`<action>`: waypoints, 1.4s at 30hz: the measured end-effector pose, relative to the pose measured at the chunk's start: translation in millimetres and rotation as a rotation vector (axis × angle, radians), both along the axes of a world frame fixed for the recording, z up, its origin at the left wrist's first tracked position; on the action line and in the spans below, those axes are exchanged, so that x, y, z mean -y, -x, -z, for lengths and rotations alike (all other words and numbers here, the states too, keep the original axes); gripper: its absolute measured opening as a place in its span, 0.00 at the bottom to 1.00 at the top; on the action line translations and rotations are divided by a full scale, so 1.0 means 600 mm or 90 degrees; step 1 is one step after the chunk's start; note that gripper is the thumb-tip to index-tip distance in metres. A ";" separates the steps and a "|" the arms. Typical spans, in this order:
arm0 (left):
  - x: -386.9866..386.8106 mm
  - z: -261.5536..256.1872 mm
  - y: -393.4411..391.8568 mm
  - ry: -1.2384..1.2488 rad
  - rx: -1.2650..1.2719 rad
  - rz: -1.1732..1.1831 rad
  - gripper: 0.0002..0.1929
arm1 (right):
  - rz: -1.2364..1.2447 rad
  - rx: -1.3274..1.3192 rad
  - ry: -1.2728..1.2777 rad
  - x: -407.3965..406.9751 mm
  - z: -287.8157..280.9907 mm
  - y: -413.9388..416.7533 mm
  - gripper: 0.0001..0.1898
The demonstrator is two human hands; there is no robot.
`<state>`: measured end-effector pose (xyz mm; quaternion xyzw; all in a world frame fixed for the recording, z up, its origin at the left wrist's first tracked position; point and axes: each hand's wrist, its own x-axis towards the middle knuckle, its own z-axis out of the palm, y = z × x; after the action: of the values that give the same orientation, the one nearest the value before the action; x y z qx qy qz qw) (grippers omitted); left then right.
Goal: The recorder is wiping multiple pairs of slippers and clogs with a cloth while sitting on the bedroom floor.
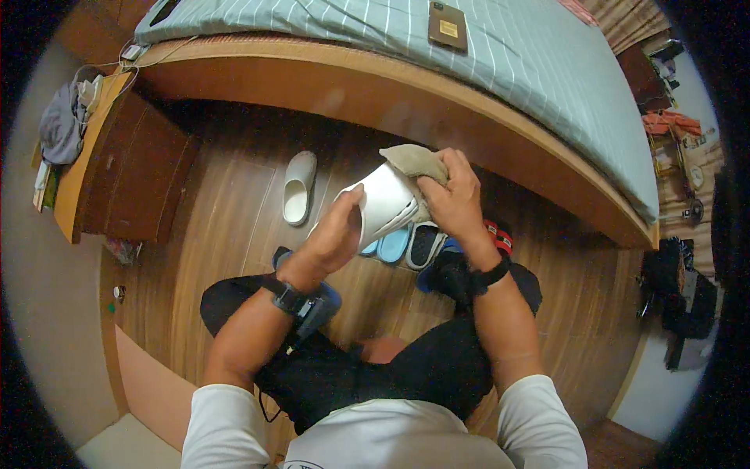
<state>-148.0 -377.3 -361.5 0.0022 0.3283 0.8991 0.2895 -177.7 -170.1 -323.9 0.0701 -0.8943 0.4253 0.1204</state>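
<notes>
A white clog is held up above the floor, tilted, with its toe end towards the upper right. My left hand grips it at the heel opening, the thumb along its upper. My right hand holds a beige-green cloth, folded over and pressed against the toe end and side of the clog. Part of the cloth hangs below my right fingers. Another white clog stands on the wooden floor to the left, apart from my hands.
Several shoes stand beyond my feet, among them a light blue slipper, a dark-lined clog and a red-strapped one. The wooden bed frame runs across the front, a phone on its sheet. A wooden cabinet stands left.
</notes>
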 end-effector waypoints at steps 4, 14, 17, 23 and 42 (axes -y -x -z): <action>-0.003 -0.012 0.006 -0.066 0.051 -0.040 0.28 | -0.039 -0.037 0.015 0.023 0.019 -0.015 0.15; -0.002 0.021 0.013 0.001 0.058 -0.163 0.26 | -0.161 -0.034 0.074 0.081 0.031 -0.067 0.18; -0.002 -0.003 0.016 -0.034 0.094 -0.118 0.27 | -0.210 -0.007 0.085 0.085 0.032 -0.087 0.18; 0.010 -0.004 0.026 -0.041 0.158 -0.167 0.29 | -0.257 0.014 0.088 0.078 0.034 -0.102 0.21; 0.036 -0.007 0.028 0.055 0.080 -0.080 0.24 | -0.068 -0.104 0.045 0.061 0.011 -0.069 0.20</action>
<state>-165.0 -399.0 -357.2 -0.0876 0.3474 0.8989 0.2523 -136.6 -206.8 -330.3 0.1481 -0.8610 0.4550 0.1724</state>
